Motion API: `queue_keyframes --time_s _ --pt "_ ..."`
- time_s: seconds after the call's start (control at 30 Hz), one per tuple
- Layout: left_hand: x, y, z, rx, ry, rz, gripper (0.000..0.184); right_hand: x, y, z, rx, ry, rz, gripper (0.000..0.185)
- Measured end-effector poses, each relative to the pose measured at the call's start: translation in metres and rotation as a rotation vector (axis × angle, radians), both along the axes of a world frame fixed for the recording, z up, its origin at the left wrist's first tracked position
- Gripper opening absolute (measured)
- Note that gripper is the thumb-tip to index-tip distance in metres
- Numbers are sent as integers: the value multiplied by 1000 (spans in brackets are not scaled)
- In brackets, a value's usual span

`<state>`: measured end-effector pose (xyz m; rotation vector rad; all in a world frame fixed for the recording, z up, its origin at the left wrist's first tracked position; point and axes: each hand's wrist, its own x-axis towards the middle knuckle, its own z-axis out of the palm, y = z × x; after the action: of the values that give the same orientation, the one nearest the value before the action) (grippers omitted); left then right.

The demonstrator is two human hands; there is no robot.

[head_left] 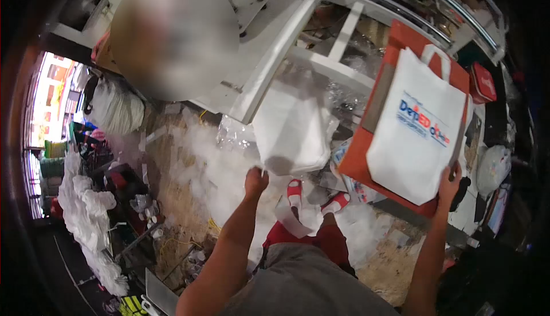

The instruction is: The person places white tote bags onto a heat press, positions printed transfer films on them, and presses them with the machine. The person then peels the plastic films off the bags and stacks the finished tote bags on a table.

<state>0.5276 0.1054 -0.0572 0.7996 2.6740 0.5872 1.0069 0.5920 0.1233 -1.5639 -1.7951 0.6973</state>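
Note:
A white bag [416, 122] with blue and red print and a loop handle lies flat on an orange-red board [366, 164] at the right. My right hand [450, 183] is at the lower right edge of this bag, fingers curled at its side; whether they grip it is hard to tell. My left hand [256, 182] is closed just below a blank white bag or sheet [293, 127] in the middle. Something small and pale shows at its fingertips, too small to name.
A white frame [281, 58] with metal rails spans the top. White plastic [86, 213] hangs at the left near a grey-white bundle [117, 107]. A red container [483, 83] stands at the right. White fluff and scraps cover the floor around my red slippers [335, 202].

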Motion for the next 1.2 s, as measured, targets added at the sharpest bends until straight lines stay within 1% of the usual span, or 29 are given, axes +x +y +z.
queue_keyframes --time_s 0.03,0.07,0.1,0.13,0.17,0.23,0.27,0.3,0.33,0.37,0.4,0.43,0.5,0.53,0.57,0.6,0.63,0.7,0.73,0.77,0.8,0.83,0.87,0.93,0.97,1.03,1.1,1.17,1.2 --pt "-16 22 -4 86 105 40 27 3 3 -8 25 26 10 53" --pt "-33 41 -7 222 119 22 31 -5 -1 -6 21 19 14 53" --pt "-48 55 -18 230 188 0 32 -10 -6 6 23 -48 -10 52" --pt "-52 74 -11 186 44 174 44 -13 -9 12 28 -117 -35 51" --pt "-57 75 -20 188 34 167 44 -18 -9 9 31 -127 -42 51" --pt "-71 82 -67 136 88 263 58 -8 -4 3 86 -196 -43 52" --pt "-72 87 -82 42 32 367 68 3 0 -20 125 -134 -35 50" --pt "-91 65 -166 4 217 209 60 18 10 -30 175 -80 -39 49" --pt "-83 74 -131 37 76 230 55 0 -1 -6 219 -241 -38 47" --pt "-77 80 -87 55 -67 250 50 4 0 -9 245 -217 -47 44" --pt "-81 69 -119 7 -8 216 48 -11 -9 6 274 -252 -73 45" --pt "-90 75 -122 -117 -67 299 48 -17 -12 13 259 -207 -62 45" --pt "-92 78 -113 -4 -103 344 50 -22 -15 18 252 -251 -97 48" --pt "-96 74 -128 5 -111 322 50 -23 -17 23 249 -243 -92 48" --pt "-104 67 -152 -5 20 383 49 -25 -17 26 245 -229 -78 49" --pt "-107 68 -164 -16 156 449 49 -29 -18 30 250 -226 -85 49" --pt "-105 74 -150 -13 159 444 49 -31 -19 32 258 -216 -82 50" --pt "-104 74 -107 -115 -25 421 46 -29 -20 31 264 -199 -78 50" --pt "-105 77 -92 -133 -137 369 46 -27 -19 28 264 -188 -74 51" --pt "-109 78 -100 -130 -128 368 46 -26 -17 26 267 -176 -70 51" --pt "-120 68 -135 -228 34 234 45 -25 -17 25 268 -168 -72 51" --pt "-125 65 -153 -322 193 101 44 -25 -18 27 266 -196 -67 51" --pt "-120 66 -150 -320 198 103 44 -24 -18 28 262 -226 -61 51" --pt "-105 65 -134 -72 292 270 41 -23 -17 28 259 -226 -53 52" --pt "-105 65 -129 -75 296 267 41 -21 -17 27 253 -231 -47 52" --pt "-108 61 -120 -222 262 221 45 -24 -19 31 252 -218 -52 52" --pt "-106 65 -96 -182 225 225 44 -25 -20 31 250 -206 -58 52" --pt "-100 69 -88 -141 181 225 42 -22 -18 28 253 -192 -47 52" --pt "-104 69 -91 -142 201 238 37 -20 -17 26 247 -196 -54 52"
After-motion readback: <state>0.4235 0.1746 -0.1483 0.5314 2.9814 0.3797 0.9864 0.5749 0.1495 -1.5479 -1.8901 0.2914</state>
